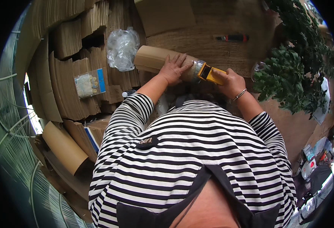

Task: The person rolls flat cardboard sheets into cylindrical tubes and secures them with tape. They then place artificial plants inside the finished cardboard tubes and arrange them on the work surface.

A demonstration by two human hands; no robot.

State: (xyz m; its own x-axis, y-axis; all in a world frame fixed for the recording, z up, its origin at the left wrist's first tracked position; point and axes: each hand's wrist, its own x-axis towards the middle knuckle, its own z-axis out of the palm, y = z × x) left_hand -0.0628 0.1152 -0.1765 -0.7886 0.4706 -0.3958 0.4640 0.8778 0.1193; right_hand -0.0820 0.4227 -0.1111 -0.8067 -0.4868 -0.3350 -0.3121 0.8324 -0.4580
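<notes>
A brown cardboard roll (pixel 150 57) lies across the work surface, in front of my body. My left hand (pixel 175 69) is pressed on top of it, fingers spread, holding it down without gripping. In my right hand (pixel 230 83) is a yellow tape dispenser (pixel 214 75), its head up against the roll's right end. Clear tape (pixel 197 68) shines around that end, close to my left fingertips. My palm hides part of the dispenser's handle.
Stacks of flat cardboard (pixel 70 72) fill the left side, with a plastic packet (pixel 89 84) on them. A crumpled clear plastic bag (pixel 122 48) sits left of the roll. Beyond lies a black-and-red tool (pixel 233 38). Leafy green stems (pixel 288 76) crowd the right.
</notes>
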